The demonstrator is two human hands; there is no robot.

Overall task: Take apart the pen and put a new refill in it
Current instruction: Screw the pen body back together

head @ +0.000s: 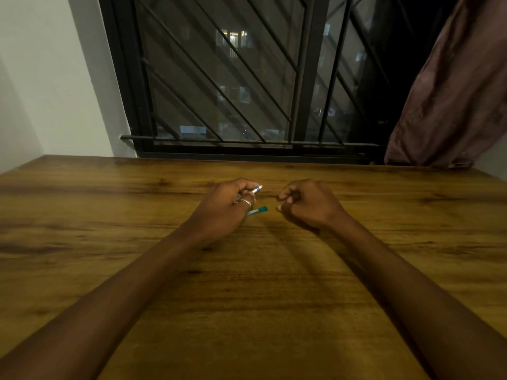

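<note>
Pen (257, 189) and a teal piece (258, 211) sat clutched in the left hand (227, 207). Right hand (304, 205) was curled, its contents unclear. Disassembly looked underway; refill swap remained.

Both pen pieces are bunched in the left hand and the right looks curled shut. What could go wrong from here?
1. The left hand grips the white-tipped piece and the teal piece together; either could slip onto the table and roll.
2. The right hand is curled; whether it holds a small part is hidden, and one could drop unnoticed.
</note>
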